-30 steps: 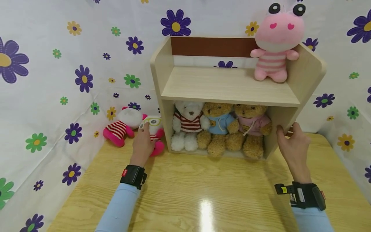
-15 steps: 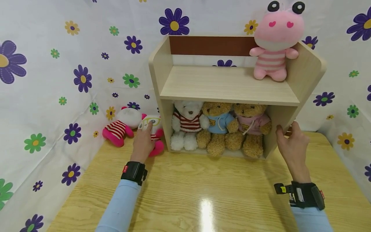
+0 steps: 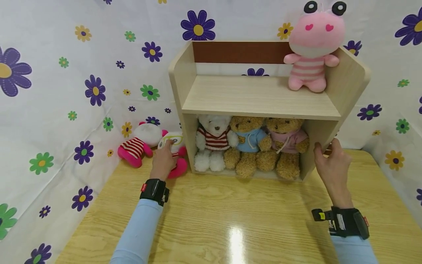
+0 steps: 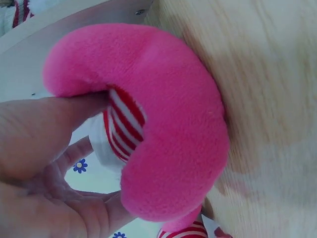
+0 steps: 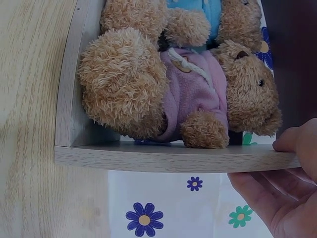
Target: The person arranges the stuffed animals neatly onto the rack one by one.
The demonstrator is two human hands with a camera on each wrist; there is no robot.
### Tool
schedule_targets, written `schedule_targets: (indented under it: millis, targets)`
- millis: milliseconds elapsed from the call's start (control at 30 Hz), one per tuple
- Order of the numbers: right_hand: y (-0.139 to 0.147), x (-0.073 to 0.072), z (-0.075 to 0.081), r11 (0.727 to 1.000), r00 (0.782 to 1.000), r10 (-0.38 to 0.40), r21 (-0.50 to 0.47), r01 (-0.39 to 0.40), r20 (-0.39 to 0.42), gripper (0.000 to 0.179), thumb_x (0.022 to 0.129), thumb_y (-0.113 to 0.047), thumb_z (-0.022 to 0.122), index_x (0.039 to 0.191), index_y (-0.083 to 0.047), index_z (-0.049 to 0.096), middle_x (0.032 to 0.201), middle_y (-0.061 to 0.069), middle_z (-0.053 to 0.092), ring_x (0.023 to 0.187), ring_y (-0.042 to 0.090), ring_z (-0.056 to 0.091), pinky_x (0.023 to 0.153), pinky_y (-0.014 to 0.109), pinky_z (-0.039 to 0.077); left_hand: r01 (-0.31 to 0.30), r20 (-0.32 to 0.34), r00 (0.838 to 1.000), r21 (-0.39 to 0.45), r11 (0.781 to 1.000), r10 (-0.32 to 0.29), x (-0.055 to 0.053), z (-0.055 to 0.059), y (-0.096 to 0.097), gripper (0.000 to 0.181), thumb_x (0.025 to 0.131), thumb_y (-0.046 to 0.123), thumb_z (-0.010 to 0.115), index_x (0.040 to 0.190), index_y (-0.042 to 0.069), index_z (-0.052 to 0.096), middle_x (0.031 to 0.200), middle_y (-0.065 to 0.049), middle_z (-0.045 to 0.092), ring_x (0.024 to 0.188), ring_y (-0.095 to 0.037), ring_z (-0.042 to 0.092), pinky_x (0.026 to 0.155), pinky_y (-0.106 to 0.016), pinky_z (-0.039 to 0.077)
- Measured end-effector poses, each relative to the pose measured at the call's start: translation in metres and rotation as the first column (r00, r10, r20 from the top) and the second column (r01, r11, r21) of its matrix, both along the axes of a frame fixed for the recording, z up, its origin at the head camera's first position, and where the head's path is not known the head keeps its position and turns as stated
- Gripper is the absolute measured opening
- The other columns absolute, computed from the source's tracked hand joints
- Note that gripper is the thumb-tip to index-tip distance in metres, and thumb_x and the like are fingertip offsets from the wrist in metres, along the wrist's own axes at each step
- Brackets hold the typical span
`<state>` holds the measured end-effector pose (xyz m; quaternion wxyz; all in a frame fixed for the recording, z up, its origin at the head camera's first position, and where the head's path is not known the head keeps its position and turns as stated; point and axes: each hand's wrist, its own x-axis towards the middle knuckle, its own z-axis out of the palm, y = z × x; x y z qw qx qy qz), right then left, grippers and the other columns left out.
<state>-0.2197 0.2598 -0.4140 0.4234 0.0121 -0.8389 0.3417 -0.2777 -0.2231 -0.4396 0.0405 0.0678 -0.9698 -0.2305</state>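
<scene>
My left hand (image 3: 162, 161) holds a pink-and-white plush toy (image 3: 178, 167) with yellow glasses and a red-striped shirt, standing on the table against the shelf's left side. In the left wrist view, the thumb presses its striped belly (image 4: 126, 119) above the curved pink legs (image 4: 183, 114), and the other fingers reach round it. My right hand (image 3: 334, 170) pinches the front edge of the wooden shelf's right side panel (image 5: 178, 157), thumb inside and fingers outside. Beside that panel, inside, sits a brown teddy bear in a pink hoodie (image 5: 190, 94).
A similar pink plush toy (image 3: 133, 146) leans at the far left by the flowered cloth. In the lower shelf sit a white bear (image 3: 215, 143) and a blue-hoodie bear (image 3: 249, 141). A pink hippo-like plush (image 3: 311, 51) sits at the upper shelf's right end.
My left wrist and forearm have moved slightly forward, and the left fingers have shifted a little on the plush toy. The right hand stays on the shelf panel.
</scene>
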Motion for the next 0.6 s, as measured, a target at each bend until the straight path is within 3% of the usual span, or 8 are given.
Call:
schedule_targets:
  millis: [133, 300, 433, 600]
  targets:
    - [-0.001, 0.0, 0.0, 1.0, 1.0, -0.003, -0.001, 0.003, -0.002, 0.026, 0.093, -0.005, 0.064, 0.109, 0.016, 0.064, 0.086, 0.036, 0.07, 0.07, 0.052, 0.07, 0.066, -0.008, 0.026, -0.011, 0.006, 1.0, 0.049, 0.999, 0.011, -0.002, -0.001, 0.0, 0.064, 0.095, 0.016, 0.071, 0.147, 0.009, 0.035, 0.136, -0.035, 0.058, 0.117, -0.054, 0.06, 0.099, -0.061, 0.05]
    - [0.0, 0.0, 0.0, 1.0, 1.0, -0.005, -0.004, 0.005, 0.001, 0.027, 0.094, -0.006, 0.064, 0.11, 0.016, 0.063, 0.087, 0.037, 0.07, 0.07, 0.052, 0.07, 0.066, -0.008, 0.025, -0.054, -0.005, 0.999, 0.098, 0.994, 0.054, -0.005, -0.003, -0.004, 0.066, 0.092, 0.012, 0.071, 0.145, 0.005, 0.031, 0.131, -0.037, 0.059, 0.11, -0.05, 0.064, 0.094, -0.057, 0.054]
    - [0.001, 0.0, 0.0, 1.0, 1.0, -0.015, -0.006, 0.015, 0.002, 0.028, 0.094, -0.006, 0.064, 0.111, 0.016, 0.063, 0.087, 0.037, 0.07, 0.071, 0.052, 0.07, 0.065, -0.008, 0.025, -0.072, -0.079, 0.993, 0.128, 0.989, 0.083, -0.005, -0.007, -0.008, 0.058, 0.09, 0.011, 0.069, 0.14, 0.002, 0.04, 0.121, -0.038, 0.063, 0.102, -0.05, 0.066, 0.086, -0.057, 0.055]
    - [0.0, 0.0, -0.001, 1.0, 1.0, -0.012, 0.008, 0.012, 0.007, 0.026, 0.093, -0.006, 0.064, 0.109, 0.015, 0.063, 0.083, 0.036, 0.07, 0.07, 0.052, 0.07, 0.064, -0.007, 0.025, -0.084, -0.168, 0.98, 0.163, 0.983, 0.111, 0.004, -0.015, -0.012, 0.049, 0.087, 0.008, 0.066, 0.133, -0.001, 0.051, 0.114, -0.037, 0.067, 0.096, -0.049, 0.067, 0.077, -0.054, 0.053]
